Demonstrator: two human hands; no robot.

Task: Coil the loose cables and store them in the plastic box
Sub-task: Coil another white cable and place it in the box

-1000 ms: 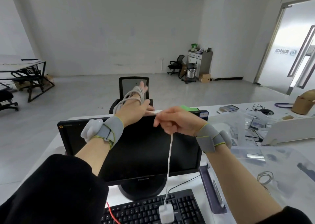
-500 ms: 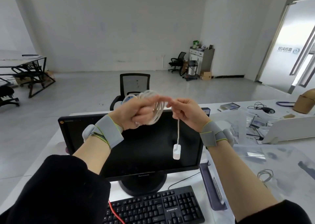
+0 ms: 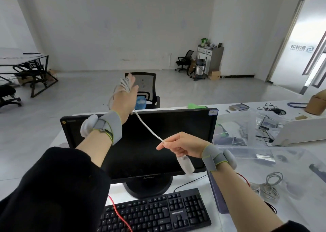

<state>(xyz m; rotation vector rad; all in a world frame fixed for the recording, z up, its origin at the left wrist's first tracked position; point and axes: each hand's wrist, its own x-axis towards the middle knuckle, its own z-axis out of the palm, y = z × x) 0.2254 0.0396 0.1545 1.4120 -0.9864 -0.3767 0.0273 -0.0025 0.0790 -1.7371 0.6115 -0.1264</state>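
Now the hands are well apart; half a second ago they met in front of the monitor (image 3: 139, 143) with the coil bunched between them. Left hand (image 3: 124, 97) is raised over the monitor's top edge, fingers straight, white cable (image 3: 147, 127) looped several turns round them and the palm. Cannot tell whether the thumb pins the loops.

Right hand (image 3: 178, 146) has dropped low and to the right. Its fingers pinch the cable near the tail, just above the white plug (image 3: 185, 163), which hangs below the hand. A second ago the plug lay on the keyboard (image 3: 158, 212); now it is off the counter (image 3: 296, 171) altogether.

Cable runs taut on a slant from left palm down to right fingers. Only this short stretch is unwound.

Judgement: winding is nearly done. The pull-apart looks like tensioning for a last wrap or a cinch round the bundle. One or two more turns should use up the tail.

Risk: loops may slip off the straight fingers when the coil is taken off.

Clear plastic containers (image 3: 234, 131) sit on the counter to the right, behind the right hand; which one is the storage box I cannot tell. Another cable bundle (image 3: 268, 187) lies loose on the counter by the right forearm, not yet coiled. A red wire (image 3: 116, 208) crosses the keyboard.
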